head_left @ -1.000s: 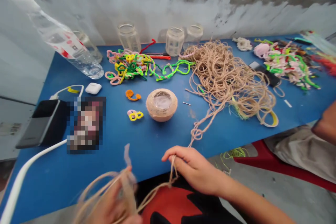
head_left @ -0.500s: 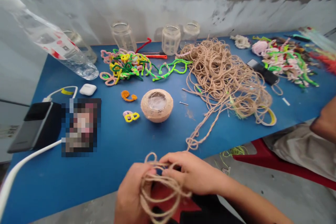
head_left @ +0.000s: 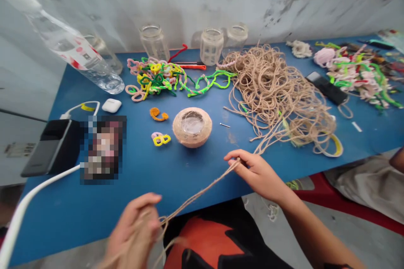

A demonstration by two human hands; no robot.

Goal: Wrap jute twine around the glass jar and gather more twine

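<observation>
My right hand (head_left: 256,175) is over the table's front edge, its thumb and fingers pinching a strand of jute twine (head_left: 198,191). The twine runs down to my left hand (head_left: 134,229), which is blurred and closed around it near my lap. Loose twine hangs below that hand. Behind my right hand lies a big tangled heap of jute twine (head_left: 277,96), with strands trailing towards my fingers. A round twine-covered bowl (head_left: 192,127) sits left of the heap, out of reach of both hands.
Tangled pipe cleaners (head_left: 154,77) (head_left: 356,77) lie at both ends of the blue table (head_left: 94,214), behind which stand glass jars (head_left: 211,46). A plastic bottle (head_left: 75,54) lies back left, beside a phone (head_left: 53,147) and white cable (head_left: 38,189). A person's arm (head_left: 397,160) enters at right.
My hands have moved apart, the right going up and right over the table and the left down and left. The looped twine between them is now drawn out into a long strand.
</observation>
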